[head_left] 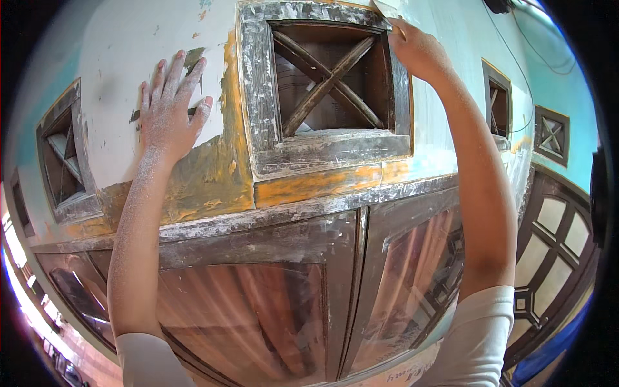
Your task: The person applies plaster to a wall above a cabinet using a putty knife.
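Left hand (169, 122): open, dusty, fingers spread flat on the white, patchily scraped wall (113, 97)
Between the hands: square, weathered dark wooden frame (258, 97) with crossed bars
Right hand (419, 51): fingers closed on a pale, thin, flat piece (387, 8), just beyond its fingertips, near the frame's top corner
Below both hands: brown wooden glazed panels (342, 290)

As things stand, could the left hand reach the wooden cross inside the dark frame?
Probably yes: the left hand is spread against the wall just beside the dark frame, and nothing visible blocks its way to the wooden cross.
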`<state>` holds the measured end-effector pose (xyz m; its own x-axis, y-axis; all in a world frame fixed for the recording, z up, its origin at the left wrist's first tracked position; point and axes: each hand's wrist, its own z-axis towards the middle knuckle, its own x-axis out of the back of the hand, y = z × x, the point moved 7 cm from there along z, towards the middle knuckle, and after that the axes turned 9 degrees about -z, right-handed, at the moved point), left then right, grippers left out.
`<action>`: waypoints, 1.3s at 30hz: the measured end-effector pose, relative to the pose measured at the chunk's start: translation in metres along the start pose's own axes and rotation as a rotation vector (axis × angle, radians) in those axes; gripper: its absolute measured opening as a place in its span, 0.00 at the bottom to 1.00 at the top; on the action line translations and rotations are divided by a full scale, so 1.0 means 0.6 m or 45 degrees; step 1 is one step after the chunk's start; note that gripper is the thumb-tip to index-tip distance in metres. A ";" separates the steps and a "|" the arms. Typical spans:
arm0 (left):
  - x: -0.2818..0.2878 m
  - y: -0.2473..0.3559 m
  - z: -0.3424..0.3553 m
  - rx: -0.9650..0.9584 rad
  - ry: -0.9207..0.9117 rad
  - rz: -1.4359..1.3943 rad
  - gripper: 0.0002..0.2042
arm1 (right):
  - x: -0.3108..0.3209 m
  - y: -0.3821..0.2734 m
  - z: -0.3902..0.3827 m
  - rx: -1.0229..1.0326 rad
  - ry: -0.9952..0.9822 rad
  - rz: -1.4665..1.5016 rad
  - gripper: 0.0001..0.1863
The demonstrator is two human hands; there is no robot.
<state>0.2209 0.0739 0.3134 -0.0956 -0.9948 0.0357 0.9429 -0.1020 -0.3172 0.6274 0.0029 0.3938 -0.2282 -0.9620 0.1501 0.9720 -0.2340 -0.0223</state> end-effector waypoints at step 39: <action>-0.018 -0.067 0.169 -0.037 0.253 0.035 0.29 | 0.025 -0.034 0.165 0.154 0.084 0.203 0.24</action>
<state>0.2168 0.0893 0.4220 -0.1339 -0.9780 -0.1603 0.9366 -0.0720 -0.3429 0.6095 0.0073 0.4946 -0.0706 -0.9935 0.0894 0.9949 -0.0637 0.0788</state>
